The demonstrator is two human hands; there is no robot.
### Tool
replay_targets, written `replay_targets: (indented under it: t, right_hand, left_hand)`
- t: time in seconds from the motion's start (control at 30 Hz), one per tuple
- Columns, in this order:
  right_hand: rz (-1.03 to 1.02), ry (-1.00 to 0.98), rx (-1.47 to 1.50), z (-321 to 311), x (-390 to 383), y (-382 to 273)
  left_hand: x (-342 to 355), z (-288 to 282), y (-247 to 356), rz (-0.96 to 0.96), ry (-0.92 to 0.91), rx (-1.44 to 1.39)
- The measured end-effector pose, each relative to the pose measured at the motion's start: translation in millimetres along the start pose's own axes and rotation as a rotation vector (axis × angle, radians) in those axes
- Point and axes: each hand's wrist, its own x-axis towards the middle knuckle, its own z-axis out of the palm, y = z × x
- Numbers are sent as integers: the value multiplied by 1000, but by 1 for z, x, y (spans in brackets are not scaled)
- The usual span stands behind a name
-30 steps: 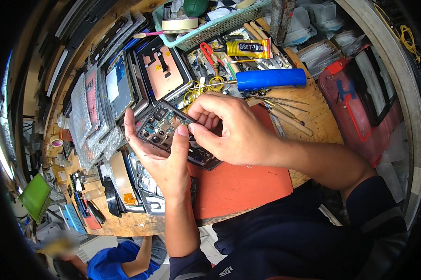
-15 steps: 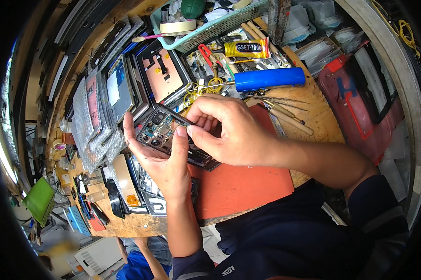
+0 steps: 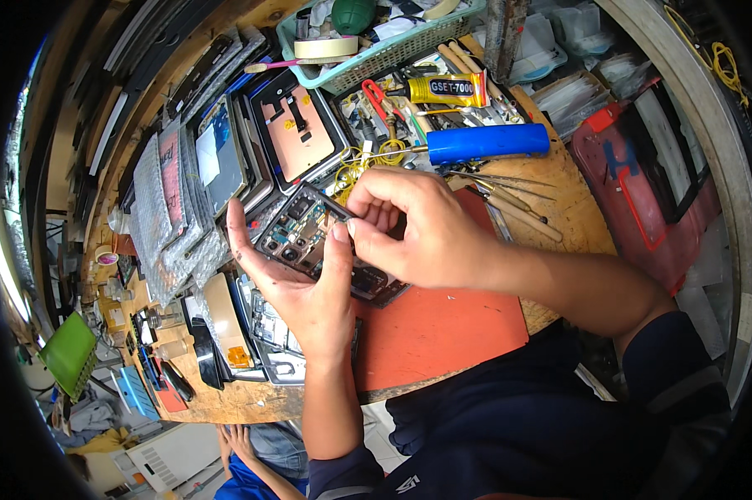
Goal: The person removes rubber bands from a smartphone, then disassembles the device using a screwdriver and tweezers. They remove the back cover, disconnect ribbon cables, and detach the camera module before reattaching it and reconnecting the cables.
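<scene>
An opened smartphone (image 3: 299, 218) lies tilted in my left hand (image 3: 313, 302), its circuit board and several camera lenses bared. The left thumb presses on the near side of the board, while the fingers support the phone from beneath and one finger sticks up past its left end. My right hand (image 3: 436, 229) is closed in a pinch at the phone's upper right side, close to my left thumb. Whatever sits between the right fingertips is too small or hidden to make out. Below both hands is an orange-red work mat (image 3: 443, 333).
Ahead lie a blue-handled tool (image 3: 488, 143), a yellow glue tube (image 3: 448, 89), thin yellow wire and wooden-handled tools (image 3: 522, 212). Device panels (image 3: 297, 137) and bubble-wrapped packs (image 3: 172, 208) stand to the left. A teal basket (image 3: 384, 62) is at the back; another person's hands (image 3: 241, 442) show below.
The phone and my left hand sit slightly further right in the picture, along with much of the bench. My right hand keeps its pinch at the phone. The other person's hands have shifted.
</scene>
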Motion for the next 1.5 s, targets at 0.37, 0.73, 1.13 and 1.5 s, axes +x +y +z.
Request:
replay_targets:
  t: [0.37, 0.73, 1.13, 1.5]
  right_hand:
    - [106, -251, 47, -22, 16, 11]
    - [241, -270, 191, -23, 21, 12]
    - [216, -376, 217, -22, 16, 4]
    - [127, -296, 176, -20, 12, 10]
  left_hand:
    - [4, -2, -10, -50, -96, -132]
    - [13, -10, -10, -133, -70, -253]
    - [16, -8, 4, -158, -4, -413]
    - [12, -7, 4, -181, -44, -395]
